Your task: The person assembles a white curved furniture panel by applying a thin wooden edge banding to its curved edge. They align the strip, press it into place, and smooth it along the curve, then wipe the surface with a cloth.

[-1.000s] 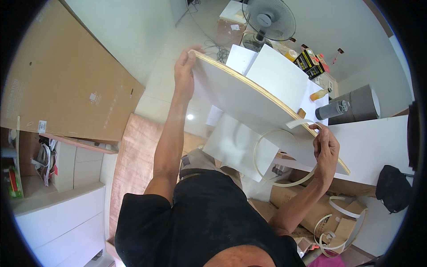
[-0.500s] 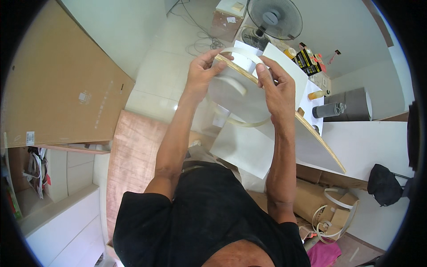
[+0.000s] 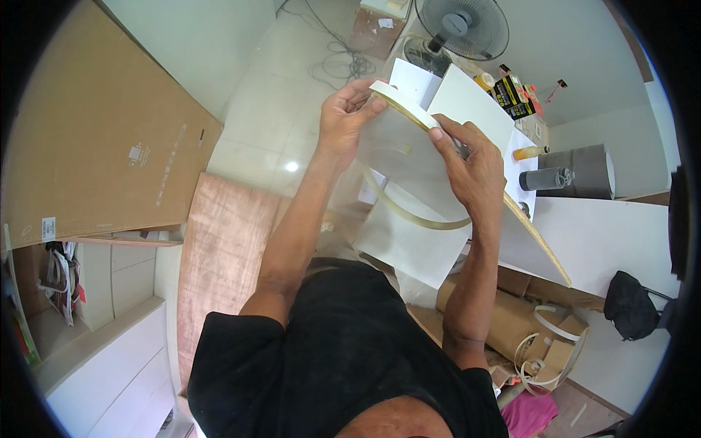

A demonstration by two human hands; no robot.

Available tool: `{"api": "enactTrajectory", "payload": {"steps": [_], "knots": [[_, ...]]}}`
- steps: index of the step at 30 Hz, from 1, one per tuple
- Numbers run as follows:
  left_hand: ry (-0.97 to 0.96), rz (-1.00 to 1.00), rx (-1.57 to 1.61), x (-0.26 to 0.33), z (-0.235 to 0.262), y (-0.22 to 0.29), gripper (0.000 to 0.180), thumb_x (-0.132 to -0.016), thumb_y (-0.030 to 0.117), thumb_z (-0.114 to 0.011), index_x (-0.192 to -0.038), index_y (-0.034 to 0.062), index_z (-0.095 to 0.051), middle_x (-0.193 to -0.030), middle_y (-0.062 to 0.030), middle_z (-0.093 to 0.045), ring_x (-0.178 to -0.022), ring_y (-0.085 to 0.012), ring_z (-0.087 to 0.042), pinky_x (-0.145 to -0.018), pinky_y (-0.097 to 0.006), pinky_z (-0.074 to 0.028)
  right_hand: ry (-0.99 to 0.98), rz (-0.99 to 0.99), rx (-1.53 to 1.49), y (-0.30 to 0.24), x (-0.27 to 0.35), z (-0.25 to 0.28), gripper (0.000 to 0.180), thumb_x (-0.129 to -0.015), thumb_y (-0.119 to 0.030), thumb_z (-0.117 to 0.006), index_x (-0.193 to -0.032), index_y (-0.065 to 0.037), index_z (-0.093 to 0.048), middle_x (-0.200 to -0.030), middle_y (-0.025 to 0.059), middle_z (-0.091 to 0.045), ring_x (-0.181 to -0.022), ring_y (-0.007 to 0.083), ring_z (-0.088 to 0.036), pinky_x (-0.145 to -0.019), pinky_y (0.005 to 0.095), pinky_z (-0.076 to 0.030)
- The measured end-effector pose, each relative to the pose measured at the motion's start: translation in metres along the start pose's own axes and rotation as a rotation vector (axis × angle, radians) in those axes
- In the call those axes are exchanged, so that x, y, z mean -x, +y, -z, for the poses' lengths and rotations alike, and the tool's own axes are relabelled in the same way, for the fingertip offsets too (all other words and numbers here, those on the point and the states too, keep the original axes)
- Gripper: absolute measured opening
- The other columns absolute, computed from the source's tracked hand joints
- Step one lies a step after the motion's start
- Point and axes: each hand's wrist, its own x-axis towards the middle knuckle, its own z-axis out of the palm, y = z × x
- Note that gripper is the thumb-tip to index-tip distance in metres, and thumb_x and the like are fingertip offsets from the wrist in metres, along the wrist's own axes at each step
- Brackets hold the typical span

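Observation:
A white board (image 3: 420, 171) with a raw yellowish edge is tilted up in front of me. Along the top edge of it lies a white edge-banding strip (image 3: 404, 102), its tail curving down in a loose loop across the board's face. At the strip's far left end, my left hand (image 3: 343, 120) is closed, thumb on the near side and fingers behind. My right hand (image 3: 471, 164) pinches the strip farther right along the same edge, thumb and forefinger on it. To the right of this hand the board's edge is bare. The fingertips behind the board are hidden.
A fan (image 3: 456, 25) stands beyond the board. On the right, a bench (image 3: 591, 233) holds a yellow bottle (image 3: 529, 153) and a grey bottle (image 3: 544, 179). Coiled strips (image 3: 537, 365) lie by cardboard below. At left stands a large cardboard sheet (image 3: 109, 139); cables (image 3: 350, 62) cross the floor.
The strip, bowed up off the edge before, now lies flat along it between my hands. Both hands have shifted slightly right in the view.

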Motion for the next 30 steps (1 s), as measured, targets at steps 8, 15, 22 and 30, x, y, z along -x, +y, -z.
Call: {"api": "enactTrajectory", "payload": {"steps": [8,15,22,30], "knots": [[-0.022,0.050,0.005,0.002,0.001,0.006,0.045,-0.097,0.010,-0.086,-0.137,-0.0017,-0.068,-0.128,-0.0109,-0.076,-0.118,-0.0175,-0.071,-0.109,-0.034,-0.054,0.040,0.079,0.126,0.003,0.003,-0.001,0.040,-0.105,-0.051,-0.071,-0.126,-0.020,-0.085,-0.100,0.0061,-0.075,-0.083,0.0278,-0.075,-0.073,0.0441,-0.056],[-0.044,0.006,-0.012,0.003,0.002,0.003,0.041,-0.099,0.009,-0.084,-0.136,0.0004,-0.067,-0.126,-0.0094,-0.076,-0.120,-0.0161,-0.069,-0.110,-0.034,-0.051,0.023,0.069,0.168,0.003,0.002,0.000,0.040,-0.106,-0.052,-0.070,-0.127,-0.021,-0.085,-0.102,0.0057,-0.076,-0.087,0.0287,-0.076,-0.074,0.0447,-0.057],[-0.078,0.009,0.019,0.005,0.002,0.011,0.041,-0.097,0.007,-0.080,-0.135,0.0021,-0.067,-0.127,-0.0105,-0.075,-0.120,-0.0172,-0.068,-0.113,-0.036,-0.050,0.007,0.078,0.177,0.006,0.002,-0.001,0.038,-0.106,-0.050,-0.069,-0.128,-0.023,-0.085,-0.101,0.0051,-0.074,-0.085,0.0282,-0.076,-0.073,0.0461,-0.056],[-0.060,-0.013,-0.004,0.007,0.001,0.010,0.042,-0.095,0.006,-0.080,-0.135,0.0016,-0.068,-0.128,-0.0105,-0.075,-0.119,-0.0167,-0.068,-0.112,-0.036,-0.050,-0.011,0.055,0.174,0.005,0.001,-0.001,0.037,-0.107,-0.049,-0.069,-0.128,-0.024,-0.085,-0.099,0.0046,-0.073,-0.084,0.0265,-0.074,-0.072,0.0452,-0.056]]}}
